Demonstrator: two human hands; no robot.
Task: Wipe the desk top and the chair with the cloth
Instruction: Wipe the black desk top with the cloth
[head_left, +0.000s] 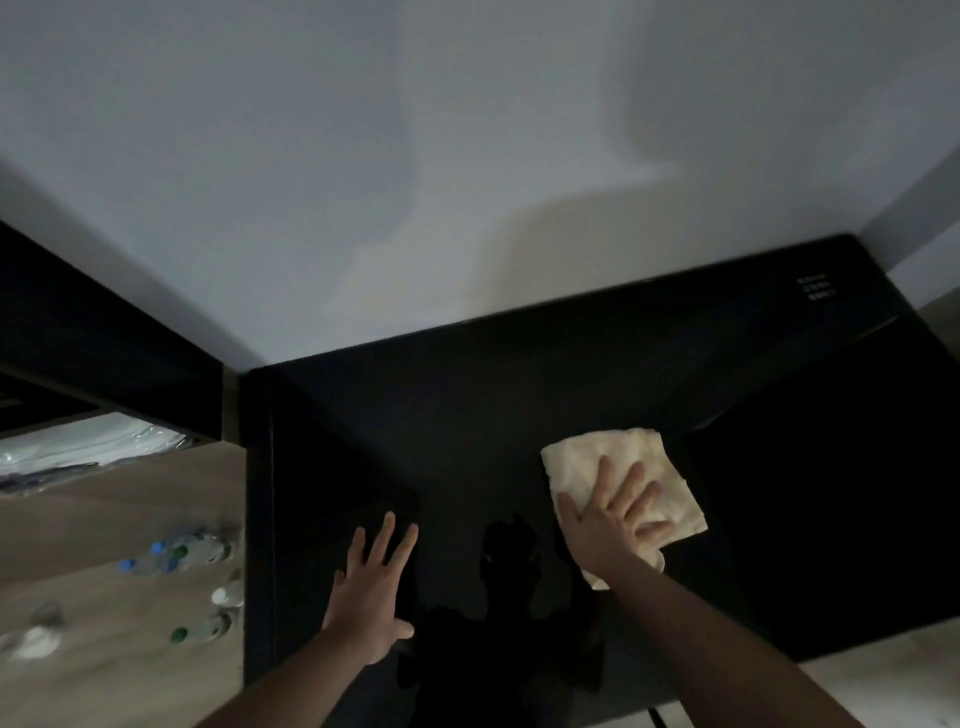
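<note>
A glossy black desk top (467, 415) fills the lower middle of the head view, set against a pale wall. A folded cream cloth (597, 457) lies flat on the desk right of centre. My right hand (613, 519) presses on the cloth with fingers spread and straight. My left hand (376, 587) rests flat on the bare desk near its front left, fingers straight and apart, holding nothing. No chair can be made out in the dark picture.
Several plastic bottles (176, 556) stand on the wooden floor (104, 519) left of the desk. A dark cabinet (78, 332) juts out at the far left, with white plastic-wrapped items (88, 447) beneath it. The wall corner (883, 218) closes the back right.
</note>
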